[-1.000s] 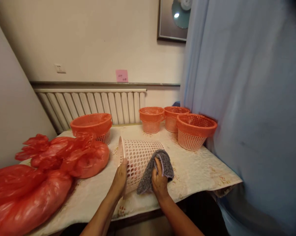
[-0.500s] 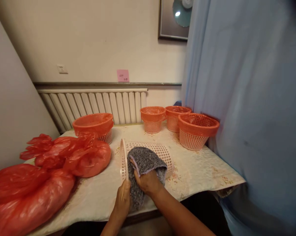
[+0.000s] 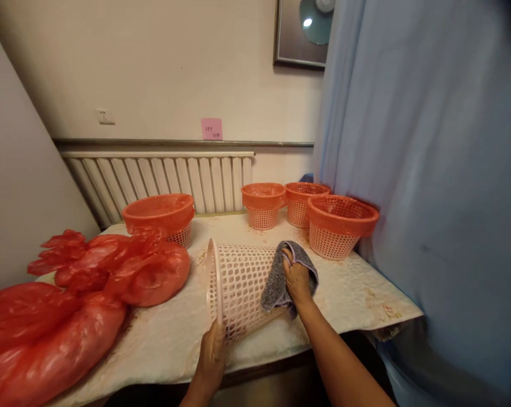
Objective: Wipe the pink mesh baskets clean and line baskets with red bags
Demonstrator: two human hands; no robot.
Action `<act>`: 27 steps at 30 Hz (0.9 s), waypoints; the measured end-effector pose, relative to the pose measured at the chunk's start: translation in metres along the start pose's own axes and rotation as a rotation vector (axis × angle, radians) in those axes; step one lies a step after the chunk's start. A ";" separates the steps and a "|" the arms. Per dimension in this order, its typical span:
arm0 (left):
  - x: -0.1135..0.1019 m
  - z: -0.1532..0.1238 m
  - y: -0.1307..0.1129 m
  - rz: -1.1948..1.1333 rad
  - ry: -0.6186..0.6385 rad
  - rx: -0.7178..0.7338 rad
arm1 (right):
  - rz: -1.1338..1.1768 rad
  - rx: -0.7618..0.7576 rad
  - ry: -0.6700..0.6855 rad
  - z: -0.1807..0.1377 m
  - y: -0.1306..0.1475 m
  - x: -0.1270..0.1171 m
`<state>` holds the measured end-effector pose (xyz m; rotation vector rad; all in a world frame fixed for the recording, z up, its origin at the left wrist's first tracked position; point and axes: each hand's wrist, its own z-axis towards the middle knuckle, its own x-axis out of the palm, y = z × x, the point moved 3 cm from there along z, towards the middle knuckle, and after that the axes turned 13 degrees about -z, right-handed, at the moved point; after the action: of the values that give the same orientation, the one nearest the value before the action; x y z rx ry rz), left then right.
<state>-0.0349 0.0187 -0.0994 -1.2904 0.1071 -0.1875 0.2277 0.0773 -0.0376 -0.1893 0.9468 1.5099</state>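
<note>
A pale pink perforated basket (image 3: 238,285) lies on its side on the table, its open rim facing left. My left hand (image 3: 213,353) grips the lower part of that rim. My right hand (image 3: 297,280) is closed on a grey cloth (image 3: 281,277) and presses it against the basket's bottom end on the right.
Several orange-lined baskets (image 3: 340,223) stand upright along the back of the table (image 3: 353,294). Red plastic bags (image 3: 90,299) are heaped at the left. A radiator (image 3: 162,178) runs behind. A pale blue curtain (image 3: 429,169) hangs close on the right.
My right hand has slid the cloth from the basket's rim end to its bottom end on the right. My left hand has kept its hold on the rim.
</note>
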 end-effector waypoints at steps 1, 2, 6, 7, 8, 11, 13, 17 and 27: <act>-0.001 0.000 0.001 -0.010 0.001 -0.001 | 0.009 0.026 -0.034 -0.010 -0.005 0.000; -0.002 0.001 0.002 -0.014 0.002 0.000 | 0.018 0.054 -0.070 -0.022 -0.009 0.000; -0.003 0.003 0.002 0.004 0.025 0.011 | 0.028 0.088 -0.158 -0.080 -0.005 0.009; -0.003 0.004 0.002 0.008 0.034 0.016 | 0.030 0.058 -0.166 -0.094 0.001 0.012; -0.002 0.005 0.002 0.011 0.043 0.021 | 0.030 0.003 -0.180 -0.107 0.010 0.014; 0.001 0.005 0.001 0.018 0.067 0.043 | 0.032 -0.333 -0.234 -0.139 0.044 0.014; 0.002 0.002 0.000 0.027 0.065 0.058 | 0.029 -0.554 -0.215 -0.152 0.067 0.009; 0.000 -0.005 -0.001 0.009 0.045 0.069 | -0.009 -0.764 -0.216 -0.149 0.102 -0.010; -0.006 -0.015 0.022 -0.103 0.029 0.028 | 0.211 -0.518 0.234 -0.066 0.144 -0.031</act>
<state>-0.0420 0.0113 -0.1250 -1.2666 0.0627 -0.2948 0.0790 0.0287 0.0027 -0.6678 0.7544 1.9416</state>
